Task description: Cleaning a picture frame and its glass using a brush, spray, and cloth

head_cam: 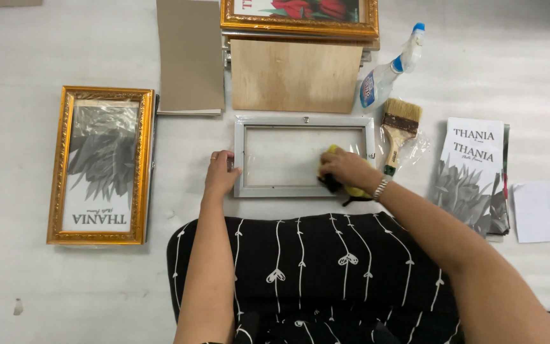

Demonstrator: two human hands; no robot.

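Observation:
A silver-grey picture frame (303,122) with a glass pane lies flat on the white surface in front of me. My left hand (221,173), wearing a ring, grips the frame's left edge. My right hand (346,169), with a bracelet at the wrist, presses a yellow cloth (356,190) onto the right side of the glass. Part of the cloth is hidden under my fingers.
A gold-framed grey leaf print (100,164) lies at left. Behind the frame are a plywood board (294,75), a brown cardboard sheet (190,56) and a stack of gold frames (300,19). A spray bottle (386,71), paintbrush (399,130) and printed sheets (472,172) lie right.

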